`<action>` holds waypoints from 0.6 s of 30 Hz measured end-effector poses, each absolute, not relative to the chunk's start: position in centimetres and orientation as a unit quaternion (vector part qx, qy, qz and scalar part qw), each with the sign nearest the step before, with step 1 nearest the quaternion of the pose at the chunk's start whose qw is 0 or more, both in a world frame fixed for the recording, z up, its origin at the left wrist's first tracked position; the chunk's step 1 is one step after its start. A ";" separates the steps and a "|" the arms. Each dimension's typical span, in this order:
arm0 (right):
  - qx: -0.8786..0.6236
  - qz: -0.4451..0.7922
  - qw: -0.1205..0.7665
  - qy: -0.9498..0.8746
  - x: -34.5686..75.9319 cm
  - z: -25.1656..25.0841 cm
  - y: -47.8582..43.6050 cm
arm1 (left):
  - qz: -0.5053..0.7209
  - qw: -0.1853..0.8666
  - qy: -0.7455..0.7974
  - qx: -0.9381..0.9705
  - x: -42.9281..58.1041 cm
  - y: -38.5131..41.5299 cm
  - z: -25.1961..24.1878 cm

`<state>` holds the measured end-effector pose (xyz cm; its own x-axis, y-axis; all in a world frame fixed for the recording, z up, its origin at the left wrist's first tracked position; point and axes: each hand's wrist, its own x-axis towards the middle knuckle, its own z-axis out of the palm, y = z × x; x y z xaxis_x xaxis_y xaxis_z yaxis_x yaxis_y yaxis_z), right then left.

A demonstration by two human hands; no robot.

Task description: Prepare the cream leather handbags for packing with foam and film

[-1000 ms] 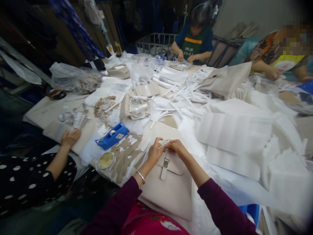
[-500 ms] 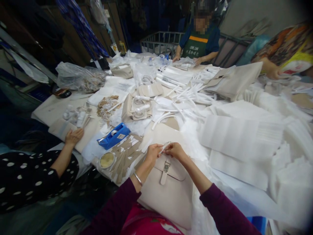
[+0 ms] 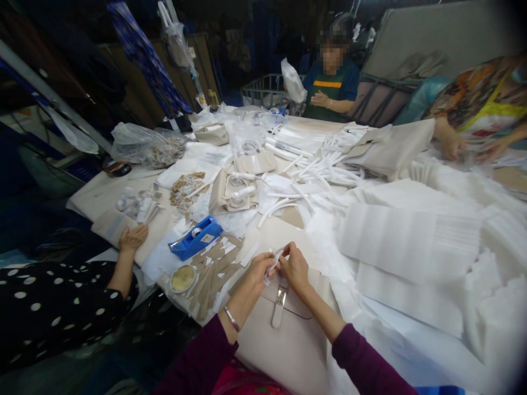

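Note:
A cream handbag point(image 3: 288, 340) with a strap and metal buckle point(image 3: 281, 299) lies flat on the table in front of me. My left hand point(image 3: 259, 272) and my right hand point(image 3: 295, 267) meet just above its flap. Both pinch a small white strip point(image 3: 274, 261) between fingertips. A bangle sits on my left wrist. Cut beige pieces point(image 3: 212, 271) lie left of the bag.
A blue tape dispenser point(image 3: 196, 237) and a round tin point(image 3: 183, 278) sit to the left. White foam sheets point(image 3: 391, 236) pile up on the right. A person in a dotted sleeve rests a hand point(image 3: 132, 238) on the table edge. Two other people work at the far side.
The view has shifted down and right, so the table sits higher in frame. My hands stay pinched together over the bag flap. The far person has lifted a white bag.

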<state>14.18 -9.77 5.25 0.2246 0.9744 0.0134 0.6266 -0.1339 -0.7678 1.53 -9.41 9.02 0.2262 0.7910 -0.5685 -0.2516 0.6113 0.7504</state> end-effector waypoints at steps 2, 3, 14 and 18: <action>-0.682 0.258 0.327 -0.601 15.4 5.3 -9.1 | 0.360 0.685 0.543 0.327 1.3 -9.4 8.9; -0.659 0.278 0.319 -0.621 16.1 5.4 -8.6 | 0.361 0.659 0.556 0.355 1.2 -9.5 8.7; -0.463 0.469 0.260 -0.706 16.6 8.0 -4.2 | 0.326 0.580 0.578 0.472 0.2 -9.7 7.5; -0.460 0.375 0.291 -0.751 16.5 8.5 -5.7 | 0.344 0.623 0.575 0.404 0.0 -9.5 7.9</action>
